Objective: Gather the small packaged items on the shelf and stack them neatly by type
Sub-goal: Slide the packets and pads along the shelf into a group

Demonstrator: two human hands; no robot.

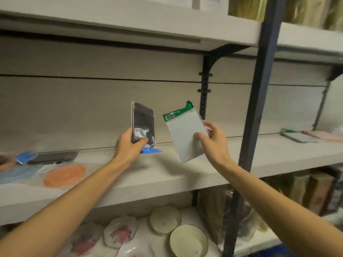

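We have one packet in each hand, both lifted clear of the middle shelf [167, 169] and held in front of its back panel. Our left hand [128, 147] grips a dark packet [143, 123] by its lower end, thumb across the front, fingers behind. The packet stands nearly upright, long axis vertical, and its blue header tab [151, 150] points down and to the right below the hand. Our right hand [209, 140] pinches a pale packet [185, 134] along its right edge, thumb on the face and fingers curled behind. This one leans to the left at the top, green header [178, 111] uppermost, its lower corner hanging free above the shelf.

What the next move turns on, we judge, is where each kind already lies. Another dark packet with a blue tab [53, 157] lies flat at the far left of the shelf, near some orange pouches [65, 175], so it sits on our left hand's side and well apart from it. A flat green-topped packet [297, 136] rests on the shelf beyond the blue upright post [259, 108], to the right of our right hand. Each hand is therefore nearer its own matching kind. The dark packet would need turning from upright to flat before it stacks.
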